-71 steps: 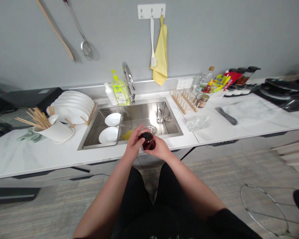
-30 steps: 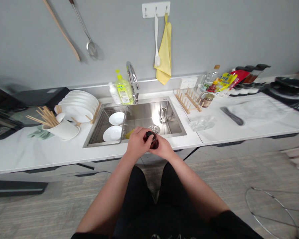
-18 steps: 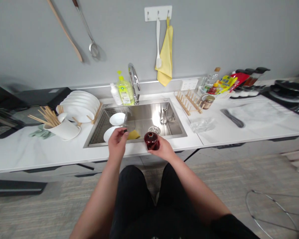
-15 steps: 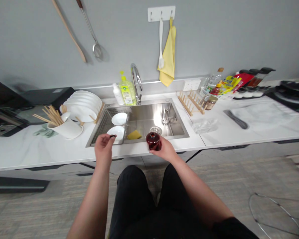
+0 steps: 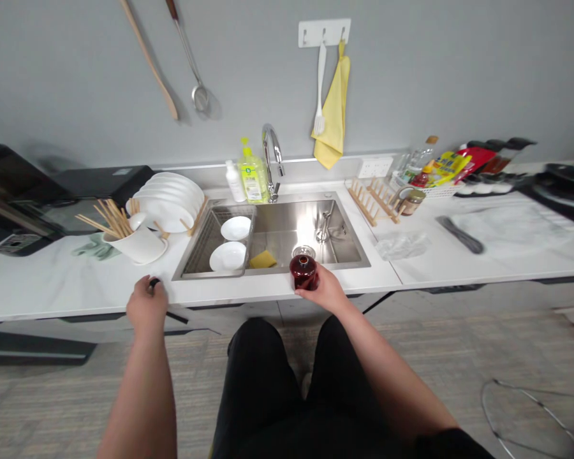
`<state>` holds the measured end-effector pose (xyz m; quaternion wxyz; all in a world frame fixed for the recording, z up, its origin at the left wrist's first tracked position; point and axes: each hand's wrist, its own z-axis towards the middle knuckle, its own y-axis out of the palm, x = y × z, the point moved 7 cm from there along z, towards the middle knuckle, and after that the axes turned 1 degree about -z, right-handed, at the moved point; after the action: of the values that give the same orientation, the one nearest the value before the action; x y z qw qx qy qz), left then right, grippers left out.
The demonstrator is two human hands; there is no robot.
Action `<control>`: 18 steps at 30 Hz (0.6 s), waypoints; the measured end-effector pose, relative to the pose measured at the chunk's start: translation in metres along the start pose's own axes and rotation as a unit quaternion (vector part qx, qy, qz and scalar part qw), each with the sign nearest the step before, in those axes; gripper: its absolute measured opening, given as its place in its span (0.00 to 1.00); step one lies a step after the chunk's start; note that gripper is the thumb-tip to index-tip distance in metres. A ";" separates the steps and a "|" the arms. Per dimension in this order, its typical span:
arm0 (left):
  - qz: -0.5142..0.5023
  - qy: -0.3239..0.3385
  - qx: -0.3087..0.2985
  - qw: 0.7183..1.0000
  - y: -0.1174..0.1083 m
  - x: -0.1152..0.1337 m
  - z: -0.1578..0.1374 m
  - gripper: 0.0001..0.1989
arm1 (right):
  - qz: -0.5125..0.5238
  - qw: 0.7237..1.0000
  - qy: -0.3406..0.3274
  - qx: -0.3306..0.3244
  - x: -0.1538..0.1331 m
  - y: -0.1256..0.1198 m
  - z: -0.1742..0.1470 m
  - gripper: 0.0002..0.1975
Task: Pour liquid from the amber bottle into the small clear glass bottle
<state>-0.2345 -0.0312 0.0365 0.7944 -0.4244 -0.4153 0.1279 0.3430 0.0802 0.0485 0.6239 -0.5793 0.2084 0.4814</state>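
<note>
In front of the sink, my right hand [image 5: 328,288] is wrapped round the side of a glossy dark red jar [image 5: 303,272]. The jar is upright, and a small round opening with a metallic ring shows on its top. Over the counter's front edge, well to the left, my left hand [image 5: 146,306] pinches a small black cap [image 5: 154,282]. Part of the cap is covered by the fingers, and whether it touches the countertop I cannot tell. Behind the jar lies the steel sink [image 5: 358,260].
White bowls [image 5: 227,256] sit in a wire basket in the sink, beside a yellow sponge [image 5: 263,259]. A utensil holder [image 5: 138,245] and racked plates [image 5: 172,203] stand left. Behind rise the faucet [image 5: 272,159] and soap bottle [image 5: 252,178]; a wooden rack [image 5: 377,201] is right.
My left hand has moved left and down from the sink's front corner to the counter edge, still pinching the black cap. The right hand keeps the jar in front of the sink. The view shifted slightly.
</note>
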 end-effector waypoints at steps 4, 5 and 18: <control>0.028 0.028 0.020 0.999 0.008 -0.001 -0.001 0.29 | -0.006 1.000 -0.003 0.001 0.000 0.000 0.000 0.43; 0.030 0.034 0.017 0.999 0.008 -0.001 0.000 0.29 | -0.007 1.000 -0.005 0.002 0.001 0.000 0.000 0.43; -0.194 0.392 -0.032 0.899 0.026 0.169 -0.150 0.17 | 0.033 0.999 -0.017 -0.006 0.009 0.002 0.001 0.49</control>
<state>-0.0099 -0.0065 0.0652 0.8878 -0.3768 -0.1487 -0.2185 0.3453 0.0839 0.0405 0.6078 -0.5676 0.2140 0.5125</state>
